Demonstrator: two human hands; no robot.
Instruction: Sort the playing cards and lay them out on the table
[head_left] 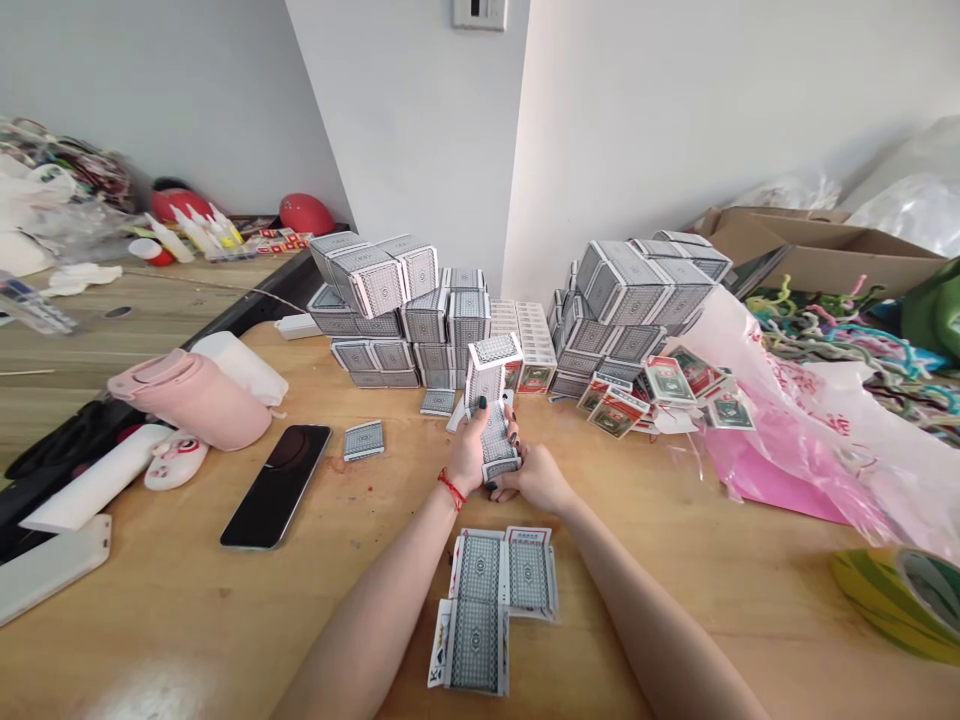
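Observation:
My left hand (471,452) is wrapped around a piece built from playing cards (493,425), grey patterned backs outward. Its far end has a card panel standing up and folded over. At the near end, the curled fingers of my right hand (541,478) grip the piece's lower edge; the fingertips are partly hidden. Between my forearms lie loose playing cards (477,640), mostly face down, with a king peeking out at the left. A small stack of cards (364,440) rests to the left. Another face-down stack (437,401) lies just beyond my left hand.
Card-built blocks are piled at the back left (386,280) and back right (626,290). Printed card boxes (616,408) lie by pink plastic wrapping (780,420). A phone (276,487), a pink cup (199,400) and a computer mouse (176,460) sit left, a tape roll (862,590) right.

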